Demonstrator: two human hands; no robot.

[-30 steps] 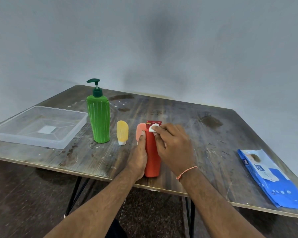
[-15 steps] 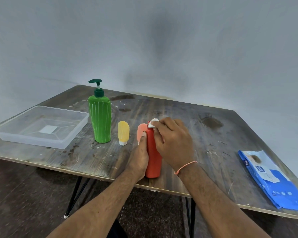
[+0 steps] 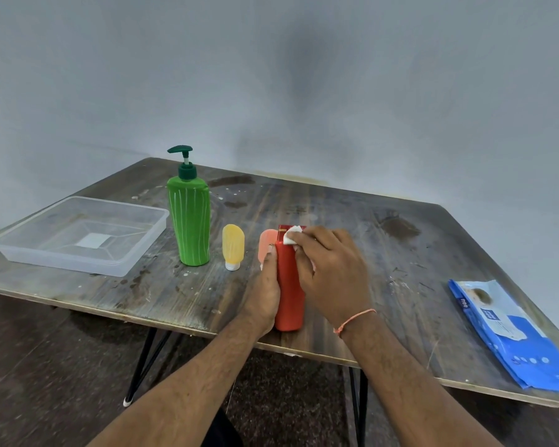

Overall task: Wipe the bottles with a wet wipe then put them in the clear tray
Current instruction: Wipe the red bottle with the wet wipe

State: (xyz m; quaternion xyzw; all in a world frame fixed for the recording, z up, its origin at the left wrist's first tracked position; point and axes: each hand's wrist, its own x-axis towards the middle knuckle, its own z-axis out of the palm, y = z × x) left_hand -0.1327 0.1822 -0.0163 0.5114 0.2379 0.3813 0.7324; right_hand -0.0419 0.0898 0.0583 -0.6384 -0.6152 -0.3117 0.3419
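A red-orange bottle [image 3: 289, 285] stands upright near the table's front edge. My left hand [image 3: 265, 291] grips its left side. My right hand [image 3: 331, 269] presses a small white wet wipe [image 3: 292, 235] against the bottle's top right. Behind my left thumb stands a small peach tube [image 3: 266, 245], partly hidden. Left of it are a small yellow tube [image 3: 233, 246] and a tall green pump bottle [image 3: 189, 217]. The clear tray [image 3: 23, 253] sits at the table's left with no bottles in it.
A blue pack of wet wipes [image 3: 510, 333] lies at the table's right front edge. The dark wooden table [image 3: 352, 214] stands against a grey wall. Black table legs and dark floor show below.
My right hand with the wipe has risen along the red-orange bottle toward its top. My left hand keeps its grip, and the bottle stays in place.
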